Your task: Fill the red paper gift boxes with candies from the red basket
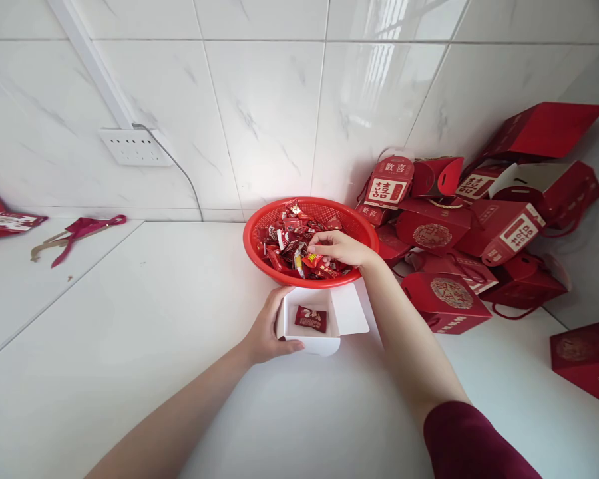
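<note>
My left hand (pixel 269 330) is closed around the left side of a small white box (pixel 319 346), its thumb on the near wall. The box stands with its lid (pixel 350 309) folded out to the right, and one dark red wrapped candy (pixel 310 319) lies inside. Just beyond it is a red plastic basket (pixel 252 249) heaped with wrapped candies. My right hand (pixel 343 247) reaches over the basket's right rim. Its fingertips are bent together on a red and yellow wrapped candy (pixel 311 259) on top of the heap; the fingers partly hide it.
Several red gift boxes (pixel 432 226) are piled against the wall at right, with another red box (pixel 586 362) nearer the right edge. Ribbons (pixel 82 233) and a red item (pixel 4 216) lie far left. A cable (pixel 180 166) hangs from the wall socket (pixel 134 147).
</note>
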A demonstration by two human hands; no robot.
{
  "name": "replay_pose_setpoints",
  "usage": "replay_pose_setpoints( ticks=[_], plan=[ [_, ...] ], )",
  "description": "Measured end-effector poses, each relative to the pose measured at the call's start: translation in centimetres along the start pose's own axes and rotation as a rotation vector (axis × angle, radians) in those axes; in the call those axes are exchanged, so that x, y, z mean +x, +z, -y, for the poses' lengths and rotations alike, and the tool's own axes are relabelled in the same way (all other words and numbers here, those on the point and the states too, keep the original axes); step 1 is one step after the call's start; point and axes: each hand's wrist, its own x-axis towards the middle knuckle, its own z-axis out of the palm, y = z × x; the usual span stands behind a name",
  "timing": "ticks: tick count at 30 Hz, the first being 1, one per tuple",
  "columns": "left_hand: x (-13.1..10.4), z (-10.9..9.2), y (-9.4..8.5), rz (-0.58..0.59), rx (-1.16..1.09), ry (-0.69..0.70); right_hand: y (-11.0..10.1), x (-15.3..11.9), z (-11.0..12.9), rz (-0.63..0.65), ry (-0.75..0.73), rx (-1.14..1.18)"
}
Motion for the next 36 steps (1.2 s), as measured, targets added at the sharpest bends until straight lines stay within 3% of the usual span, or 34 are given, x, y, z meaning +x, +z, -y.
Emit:
replay_pose_setpoints(
  ticks=[5, 12, 15, 19, 22, 26, 30, 36],
  plan=[
    [0.1, -0.1, 0.0, 0.007, -0.011, -0.011, 0.2, -1.1, 1.7, 0.309, 0.008, 0.158],
    [0.0, 0.0, 0.1, -0.004, 0.008, 0.003, 0.1, -1.1, 1.6, 0.304, -0.032, 0.141],
    [0.0, 0.0, 0.1, -0.002, -0.004, 0.002, 0.2, -0.6, 0.9, 0.224, -0.041, 0.124],
    [-0.1, 0.0, 0.1, -0.004, -0.01, 0.001, 0.5, 0.3, -0.2, 0.081, 0.115, -0.073],
    [-0.1, 0.1, 0.1, -0.006, -0.011, 0.001, 0.8, 0.7, -0.2, 0.123, 0.221, -0.381],
    [-0.1, 0.1, 0.1, -0.01, -0.009, -0.003, 1.2, 0.8, 0.7, 0.193, 0.257, -0.833],
    [-0.1, 0.1, 0.1, -0.003, -0.005, 0.002, 1.6, 1.0, 0.8, 0.268, 0.336, -0.929],
    [-0.1, 0.2, 0.1, -0.003, -0.016, 0.003, 2.0, 1.1, 0.2, 0.16, 0.525, -1.075]
  ],
)
